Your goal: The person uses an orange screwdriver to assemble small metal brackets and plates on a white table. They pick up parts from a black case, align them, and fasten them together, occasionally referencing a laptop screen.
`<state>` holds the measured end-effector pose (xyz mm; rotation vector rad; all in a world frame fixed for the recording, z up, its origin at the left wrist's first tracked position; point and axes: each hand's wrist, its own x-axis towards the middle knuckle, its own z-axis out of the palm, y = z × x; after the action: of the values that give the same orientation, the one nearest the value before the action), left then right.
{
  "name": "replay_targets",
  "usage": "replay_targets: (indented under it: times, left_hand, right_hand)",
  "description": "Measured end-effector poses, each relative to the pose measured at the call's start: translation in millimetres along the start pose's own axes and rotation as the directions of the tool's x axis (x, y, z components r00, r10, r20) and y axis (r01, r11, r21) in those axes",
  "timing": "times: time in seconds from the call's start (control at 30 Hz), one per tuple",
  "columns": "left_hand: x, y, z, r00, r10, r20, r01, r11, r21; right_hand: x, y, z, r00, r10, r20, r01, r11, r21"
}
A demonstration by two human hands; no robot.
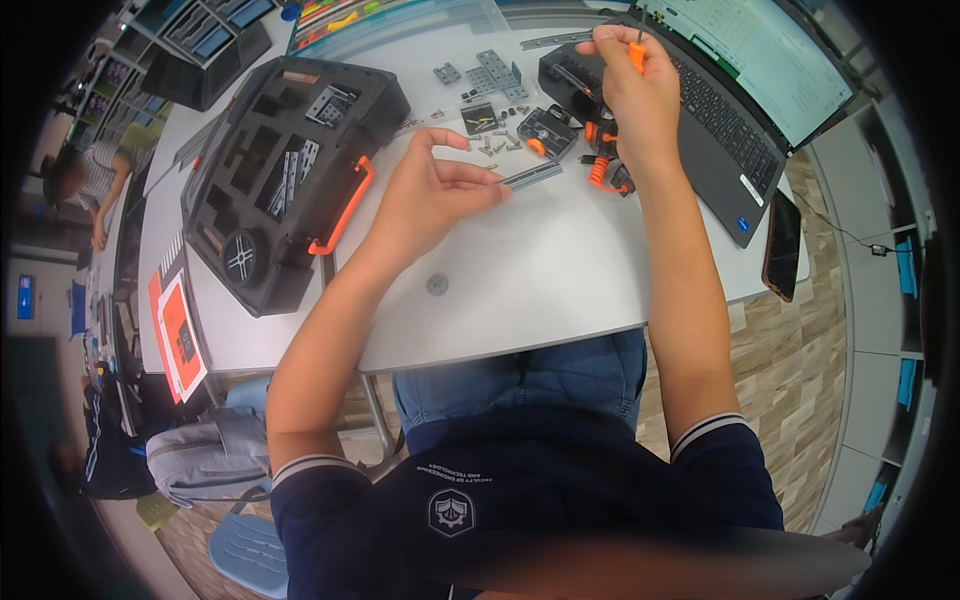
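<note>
My left hand (440,190) reaches over the white table, thumb and fingertips closed on the near end of a slim grey metal strip (535,177). Higher up at the right, my right hand (640,85) is wrapped round a screwdriver (637,55) with an orange handle, its shaft pointing away from me. Loose screws (497,146) lie just beyond the strip. Around them are a black square piece (480,118), a black module (547,132) with an orange part, and perforated metal brackets (495,75). An orange coiled cable (602,174) rests below my right wrist.
A black foam-lined case (262,130) with metal parts stands open at left. A laptop (722,135) and phone (782,245) are at right. Nearer me lies a grey disc (437,285). A clear bin (400,42) is at the back. Another person (100,178) sits far left.
</note>
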<state>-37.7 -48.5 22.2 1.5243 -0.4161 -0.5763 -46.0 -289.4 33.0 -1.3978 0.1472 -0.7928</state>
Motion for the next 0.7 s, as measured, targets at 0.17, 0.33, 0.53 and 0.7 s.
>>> replay_targets:
  times: [0.17,0.33,0.53,0.7]
  left_hand:
    - [-2.6,4.0,4.6,0.998,-0.063,0.029,0.063,0.998,0.02]
    - [-3.2,8.0,8.7,0.997,-0.069,0.04,0.067,0.997,0.038]
    - [-0.6,5.7,9.1,0.996,-0.072,0.061,0.069,0.997,0.047]
    - [2.4,2.2,8.3,0.992,-0.099,0.082,0.098,0.995,0.026]
  right_hand:
    - [-1.1,-1.1,0.3,1.0,0.017,0.006,-0.017,1.0,-0.023]
    - [-3.0,-1.9,2.0,1.0,0.025,0.002,-0.025,0.999,-0.045]
    - [-2.7,-0.7,1.8,1.0,0.024,0.02,-0.023,0.999,-0.05]
    - [-2.6,0.5,2.2,0.999,0.03,0.017,-0.029,0.998,-0.059]
